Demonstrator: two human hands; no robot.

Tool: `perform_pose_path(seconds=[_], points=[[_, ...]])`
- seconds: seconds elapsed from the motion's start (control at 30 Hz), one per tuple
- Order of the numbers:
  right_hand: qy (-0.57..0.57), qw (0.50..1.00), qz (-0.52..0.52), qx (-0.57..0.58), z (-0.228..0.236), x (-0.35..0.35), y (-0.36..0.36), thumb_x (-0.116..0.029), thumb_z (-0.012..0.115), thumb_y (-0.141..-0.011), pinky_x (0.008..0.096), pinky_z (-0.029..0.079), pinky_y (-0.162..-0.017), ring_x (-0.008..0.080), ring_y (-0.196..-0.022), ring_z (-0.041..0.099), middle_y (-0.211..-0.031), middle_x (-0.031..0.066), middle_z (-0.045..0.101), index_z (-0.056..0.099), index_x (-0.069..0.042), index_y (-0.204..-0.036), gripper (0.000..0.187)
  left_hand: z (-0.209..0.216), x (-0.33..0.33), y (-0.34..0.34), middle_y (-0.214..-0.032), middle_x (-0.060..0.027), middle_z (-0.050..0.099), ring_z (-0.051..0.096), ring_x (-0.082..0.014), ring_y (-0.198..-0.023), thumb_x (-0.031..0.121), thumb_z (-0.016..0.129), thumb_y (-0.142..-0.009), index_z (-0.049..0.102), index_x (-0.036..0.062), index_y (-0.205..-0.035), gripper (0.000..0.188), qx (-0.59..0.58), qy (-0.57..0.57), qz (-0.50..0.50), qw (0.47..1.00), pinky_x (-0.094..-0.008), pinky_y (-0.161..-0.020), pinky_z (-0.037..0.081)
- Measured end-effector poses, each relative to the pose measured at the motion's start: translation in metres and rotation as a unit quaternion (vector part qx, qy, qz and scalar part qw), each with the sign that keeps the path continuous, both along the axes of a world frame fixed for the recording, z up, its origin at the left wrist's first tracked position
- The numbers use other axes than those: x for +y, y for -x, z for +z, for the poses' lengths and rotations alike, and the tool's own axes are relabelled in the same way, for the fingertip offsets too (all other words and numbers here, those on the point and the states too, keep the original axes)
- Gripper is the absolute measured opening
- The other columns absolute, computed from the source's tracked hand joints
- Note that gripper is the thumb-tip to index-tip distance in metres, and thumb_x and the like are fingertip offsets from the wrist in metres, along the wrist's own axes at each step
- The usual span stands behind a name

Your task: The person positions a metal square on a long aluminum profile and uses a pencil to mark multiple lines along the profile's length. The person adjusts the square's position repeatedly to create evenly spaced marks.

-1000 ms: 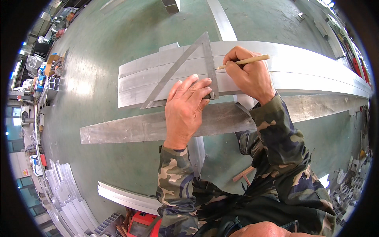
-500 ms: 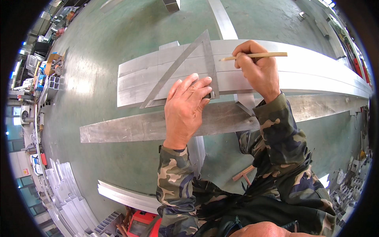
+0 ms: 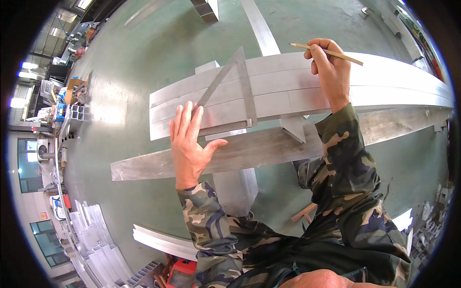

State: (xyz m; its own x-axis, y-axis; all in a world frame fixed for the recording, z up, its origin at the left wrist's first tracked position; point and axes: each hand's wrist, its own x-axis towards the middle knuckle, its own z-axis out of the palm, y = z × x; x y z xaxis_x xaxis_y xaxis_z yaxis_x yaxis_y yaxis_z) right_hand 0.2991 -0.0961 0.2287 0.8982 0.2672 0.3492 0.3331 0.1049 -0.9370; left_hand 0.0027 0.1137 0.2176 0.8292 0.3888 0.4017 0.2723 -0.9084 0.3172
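Note:
A metal triangular set square (image 3: 248, 96) lies across several pale metal bars (image 3: 283, 72) set side by side. My left hand (image 3: 188, 151) is open at its left corner, fingers stretched over the bars' near edge and thumb apart. Whether the fingertips press on the square I cannot tell. My right hand (image 3: 332, 74) holds a wooden pencil (image 3: 348, 58) over the bars, right of the square, its point to the left and clear of the metal. Faint cross lines show on the bars.
A long, flat grey metal bar (image 3: 144, 165) runs along the near side of the bars, with metal supports (image 3: 235, 187) beneath. Long white profiles (image 3: 163, 242) and a red machine (image 3: 182, 273) stand at lower left. More stock (image 3: 96, 235) lies at the left.
My left hand has moved left along the square and spread its fingers. The square sits slightly farther left on the bars. My right hand has lifted the pencil away to the right.

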Motion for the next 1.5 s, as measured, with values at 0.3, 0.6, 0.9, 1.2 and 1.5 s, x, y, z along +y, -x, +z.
perform_pose_path(seconds=[0.3,0.6,0.9,1.2,1.5], points=[[-0.033,0.999,0.029,0.032,0.005,0.004,0.002,-0.013,0.067,-0.102,0.0222,0.045,-0.057,0.0036,-0.065,0.056,-0.086,0.0043,0.076,0.074,0.001,-0.109,0.017,-0.007,0.005,0.001,-0.157,-0.0097,0.064,0.048,-0.0380,-0.154,0.018,0.092,-0.079,0.084,0.0160,-0.127,0.048,-0.029,0.048,-0.029,0.998,-0.0489,-0.125,0.040],[0.000,1.000,0.024,0.001,-0.002,0.005,-0.001,-0.015,0.066,-0.100,0.0252,0.055,-0.074,0.0113,-0.083,0.072,-0.090,0.0088,0.079,0.076,0.003,-0.111,0.023,-0.010,0.000,-0.006,-0.147,-0.0068,0.072,0.051,-0.0368,-0.152,-0.007,0.086,-0.074,0.085,0.0145,-0.121,0.051,-0.067,0.088,-0.075,0.991,-0.0458,-0.123,0.045],[0.025,0.999,0.043,-0.011,-0.004,0.013,0.004,-0.018,0.068,-0.101,0.0263,0.057,-0.075,0.0124,-0.083,0.075,-0.091,0.0095,0.080,0.076,0.002,-0.111,0.024,-0.001,-0.026,-0.029,-0.143,-0.0046,0.074,0.055,-0.0355,-0.149,0.002,0.089,-0.074,0.086,0.0178,-0.118,0.047,-0.060,0.020,-0.107,0.992,-0.0459,-0.119,0.045],[0.048,0.998,0.044,-0.016,0.000,0.012,0.013,-0.020,0.068,-0.102,0.0268,0.058,-0.076,0.0126,-0.082,0.075,-0.090,0.0077,0.080,0.077,0.000,-0.110,0.023,-0.005,-0.038,-0.038,-0.143,-0.0042,0.075,0.056,-0.0354,-0.147,0.006,0.090,-0.075,0.087,0.0188,-0.118,0.045,-0.063,0.015,-0.110,0.992,-0.0462,-0.118,0.045],[0.052,0.997,0.059,-0.011,-0.006,0.014,0.015,-0.020,0.069,-0.105,0.0282,0.058,-0.074,0.0100,-0.082,0.073,-0.094,0.0061,0.082,0.077,-0.002,-0.116,0.023,-0.009,-0.038,-0.039,-0.141,-0.0054,0.075,0.057,-0.0374,-0.147,0.001,0.090,-0.073,0.085,0.0125,-0.113,0.042,-0.073,0.028,-0.097,0.992,-0.0473,-0.118,0.046]])
